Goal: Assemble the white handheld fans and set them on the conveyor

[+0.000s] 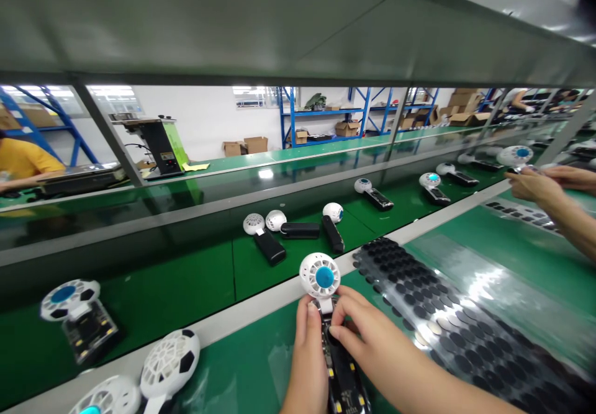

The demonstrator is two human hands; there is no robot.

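Head view, bottom centre: the left hand (308,358) grips the black handle of a handheld fan (326,315), and the right hand (372,346) pinches its neck just under the white head with the blue hub. No writing is readable on it. Right of them lies a sheet of black round pads (447,315) on the green worktop (251,370). Three fans (112,364) sit lower left. Farther up, the conveyor belt (195,277) carries about six more fans (298,228). At the right edge, a co-worker's hands (540,184) hold another.

Ahead of my hands, three fans (298,231) lie on the belt, bare green around them. A sheet of black dots (447,315) crowds my right; two white fans (139,377) block my left.
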